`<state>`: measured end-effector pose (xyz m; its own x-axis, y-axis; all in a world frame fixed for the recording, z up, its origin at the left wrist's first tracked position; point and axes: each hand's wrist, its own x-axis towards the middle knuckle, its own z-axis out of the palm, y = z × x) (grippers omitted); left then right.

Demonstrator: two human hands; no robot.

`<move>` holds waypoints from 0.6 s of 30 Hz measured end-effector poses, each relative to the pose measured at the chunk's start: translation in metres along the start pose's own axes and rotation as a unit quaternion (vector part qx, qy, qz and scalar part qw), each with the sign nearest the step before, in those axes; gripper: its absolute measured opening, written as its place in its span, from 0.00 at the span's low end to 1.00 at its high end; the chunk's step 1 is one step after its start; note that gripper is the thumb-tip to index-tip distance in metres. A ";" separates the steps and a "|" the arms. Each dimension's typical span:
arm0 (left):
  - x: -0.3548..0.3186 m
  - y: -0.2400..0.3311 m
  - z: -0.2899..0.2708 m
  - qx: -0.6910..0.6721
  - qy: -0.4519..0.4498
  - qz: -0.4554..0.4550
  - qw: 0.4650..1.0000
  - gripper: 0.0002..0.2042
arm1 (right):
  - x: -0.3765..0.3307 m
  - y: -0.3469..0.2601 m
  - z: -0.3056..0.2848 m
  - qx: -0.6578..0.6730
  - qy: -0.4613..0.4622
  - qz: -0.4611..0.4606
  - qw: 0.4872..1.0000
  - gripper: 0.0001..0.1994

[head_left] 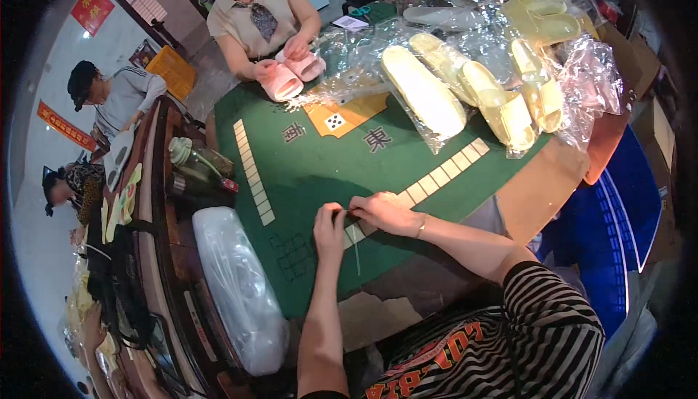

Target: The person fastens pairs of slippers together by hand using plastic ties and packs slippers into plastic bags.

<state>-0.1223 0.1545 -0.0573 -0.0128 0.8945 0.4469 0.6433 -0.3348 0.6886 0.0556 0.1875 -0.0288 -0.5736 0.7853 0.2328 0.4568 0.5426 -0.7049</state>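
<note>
Setting: a green felt game table [305,174] with printed cream tile rows, standing in a busy workroom; other people are sitting along the left wall.

Held item: a thin, clear strip [355,243], probably plastic, too fine to identify. It is lying on the felt right at the near edge, its long axis running from the fingers down toward the person.

Left hand [329,230]: fingers are curling closed, thumb and forefinger pinching at the strip's upper end.

Right hand [385,212]: fingers are bending closed, tips meeting the left hand's at the same end; neither hand is nearer.

Nearby: a rolled clear plastic bundle [236,283] is lying to the left; bagged pale yellow slippers [465,90] are piling at the far right; a person opposite is handling pink slippers [291,73]
</note>
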 end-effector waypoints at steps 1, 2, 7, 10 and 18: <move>0.000 0.002 0.000 -0.012 -0.004 -0.016 1.000 0.04 | -0.001 0.002 -0.001 0.011 0.001 0.001 1.000 0.08; -0.001 0.004 -0.001 -0.024 -0.008 -0.031 0.999 0.04 | -0.002 0.005 -0.002 0.023 0.003 0.003 1.000 0.08; -0.001 0.009 -0.001 -0.130 0.022 -0.134 0.982 0.03 | -0.008 0.006 -0.047 -0.064 0.079 0.030 0.994 0.07; -0.001 0.008 -0.002 -0.013 0.001 -0.069 0.998 0.05 | -0.022 0.020 -0.103 -0.078 0.181 0.026 0.980 0.08; -0.004 0.011 -0.004 -0.006 0.013 -0.071 0.997 0.04 | -0.073 0.049 -0.194 -0.083 0.208 0.148 0.963 0.08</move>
<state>-0.1185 0.1463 -0.0491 -0.1234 0.9251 0.3591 0.6247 -0.2088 0.7525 0.2521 0.2142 0.0495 -0.0943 0.9459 0.3106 0.6809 0.2888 -0.6730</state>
